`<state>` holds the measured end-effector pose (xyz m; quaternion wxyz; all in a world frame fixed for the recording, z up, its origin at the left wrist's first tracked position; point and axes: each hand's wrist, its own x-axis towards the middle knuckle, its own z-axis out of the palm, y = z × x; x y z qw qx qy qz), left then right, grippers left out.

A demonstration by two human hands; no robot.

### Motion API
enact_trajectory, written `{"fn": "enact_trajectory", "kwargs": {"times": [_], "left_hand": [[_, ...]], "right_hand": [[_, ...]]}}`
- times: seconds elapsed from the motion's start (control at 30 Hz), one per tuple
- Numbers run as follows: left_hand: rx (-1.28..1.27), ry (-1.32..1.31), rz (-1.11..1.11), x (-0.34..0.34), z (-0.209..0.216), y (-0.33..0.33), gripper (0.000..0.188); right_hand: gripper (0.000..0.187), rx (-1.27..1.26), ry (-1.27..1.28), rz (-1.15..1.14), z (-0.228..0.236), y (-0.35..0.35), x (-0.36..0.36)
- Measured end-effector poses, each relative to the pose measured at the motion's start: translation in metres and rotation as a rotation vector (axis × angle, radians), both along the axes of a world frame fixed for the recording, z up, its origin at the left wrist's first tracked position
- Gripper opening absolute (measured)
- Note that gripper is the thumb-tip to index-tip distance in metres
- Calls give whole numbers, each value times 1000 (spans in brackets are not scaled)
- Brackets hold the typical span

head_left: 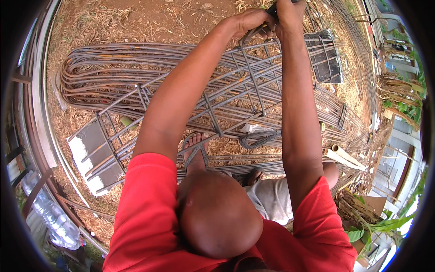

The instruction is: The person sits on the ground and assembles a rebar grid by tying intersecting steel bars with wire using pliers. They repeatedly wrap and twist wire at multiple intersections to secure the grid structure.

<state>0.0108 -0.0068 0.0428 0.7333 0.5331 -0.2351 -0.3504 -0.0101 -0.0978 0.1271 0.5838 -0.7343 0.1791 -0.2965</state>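
At the top edge of the view, my left hand (254,20) and my right hand (291,17) are close together. Both have closed fingers around a dark, narrow tool (273,10); its kind is partly hidden by the hands. Below them lies a long cage of steel rebar (252,80), with square stirrups set across its lengthwise bars. It runs slantwise from lower left to upper right. My hands are at the cage's far side, beside a stirrup. My right forearm covers part of the cage.
Bent rebar rods (97,68) lie in a bundle under the cage. A grey-white block (93,152) sits at its left end, a black one (334,68) at its right. My sandalled foot (195,158) is near the bars. Cut tubes (344,156) and plastic bottles (59,217) lie farther out.
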Motion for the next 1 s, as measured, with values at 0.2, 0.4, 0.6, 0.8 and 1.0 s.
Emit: {"fn": "enact_trajectory", "kwargs": {"times": [0.2,0.4,0.6,0.8,1.0], "left_hand": [[33,-166,-132,12,33,31,35],[-108,174,189,-66,84,79,32],[91,337,459,-153,72,93,43],[197,450,558,-196,42,101,44],[217,81,516,-198,38,121,44]], "right_hand": [[45,180,-106,539,80,-21,-63],[109,3,68,602,76,-7,-119],[111,301,411,645,-13,57,-216],[92,220,445,605,-51,78,-237],[69,347,246,382,-57,113,-226]]}}
